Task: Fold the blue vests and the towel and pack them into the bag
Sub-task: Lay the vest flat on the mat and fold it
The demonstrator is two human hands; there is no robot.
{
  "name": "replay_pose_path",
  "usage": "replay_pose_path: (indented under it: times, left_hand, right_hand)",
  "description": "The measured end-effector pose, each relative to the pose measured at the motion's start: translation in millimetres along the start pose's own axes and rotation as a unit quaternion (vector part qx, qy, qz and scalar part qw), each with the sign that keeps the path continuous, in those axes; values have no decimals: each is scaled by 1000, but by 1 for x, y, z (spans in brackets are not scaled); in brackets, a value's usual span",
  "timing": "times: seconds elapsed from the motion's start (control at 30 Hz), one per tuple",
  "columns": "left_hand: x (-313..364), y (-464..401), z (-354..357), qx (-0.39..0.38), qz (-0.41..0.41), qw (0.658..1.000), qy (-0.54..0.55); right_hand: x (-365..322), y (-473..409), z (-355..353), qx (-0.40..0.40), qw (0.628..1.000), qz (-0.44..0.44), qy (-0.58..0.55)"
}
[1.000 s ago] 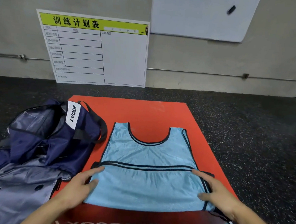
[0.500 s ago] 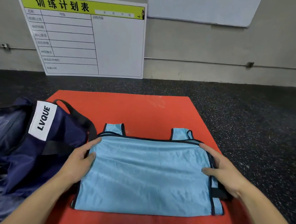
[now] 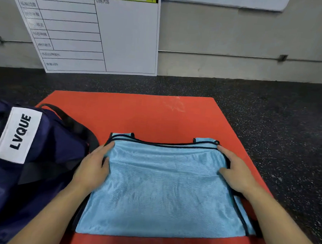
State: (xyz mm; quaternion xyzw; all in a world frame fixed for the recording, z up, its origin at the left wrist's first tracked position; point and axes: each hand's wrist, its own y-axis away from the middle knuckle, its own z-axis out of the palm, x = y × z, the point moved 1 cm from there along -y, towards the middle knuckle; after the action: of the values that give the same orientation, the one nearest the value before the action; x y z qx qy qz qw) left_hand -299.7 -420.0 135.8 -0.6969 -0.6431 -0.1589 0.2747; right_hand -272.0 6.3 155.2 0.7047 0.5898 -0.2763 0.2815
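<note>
The blue vest [image 3: 163, 188], open a second ago, now lies folded in half, hem over shoulder straps.

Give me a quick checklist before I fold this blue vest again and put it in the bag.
1. Blue vest folded in half, lying flat on the orange mat: ok.
2. Left hand on the vest's left edge: ok.
3. Right hand on the right edge: ok.
4. Shoulder straps tucked in: not ok, they stick out past the far edge.
5. Navy bag beside the vest: ok.
6. Bag open: cannot tell.
</note>
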Motion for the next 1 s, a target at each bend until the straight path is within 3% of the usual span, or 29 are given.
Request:
replay_pose_path:
  times: [0.2, 0.3, 0.37, 0.43, 0.53, 0.73, 0.87, 0.93, 1.0]
  left_hand:
    - [8, 1, -4, -30, -14, 996, -81]
    - [30, 4, 3, 31, 58, 977, -203]
    - [52, 14, 29, 26, 134, 972, -192]
    - [69, 23, 61, -29, 164, 972, -166]
    - [64, 22, 84, -63, 148, 973, -168]
    - [21, 4, 56, -53, 49, 971, -228]
    - [17, 10, 47, -29, 36, 969, -242]
    - [36, 19, 54, -23, 56, 976, -211]
    - [62, 33, 68, -28, 105, 977, -181]
  right_hand:
    - [3, -2, 9, 138, 973, 38, 182]
    - [-27, 8, 37, 206, 933, -51, 292]
    - [-59, 17, 76, 159, 936, -145, 277]
    - [-82, 23, 119, 66, 939, -216, 259]
    - [-91, 31, 148, -34, 945, -201, 256]
    - [-30, 6, 96, -6, 946, -62, 318]
    - [-5, 6, 60, 51, 932, 23, 359]
    - [-24, 10, 76, 59, 936, -16, 346]
    - [-56, 22, 110, 15, 950, -110, 293]
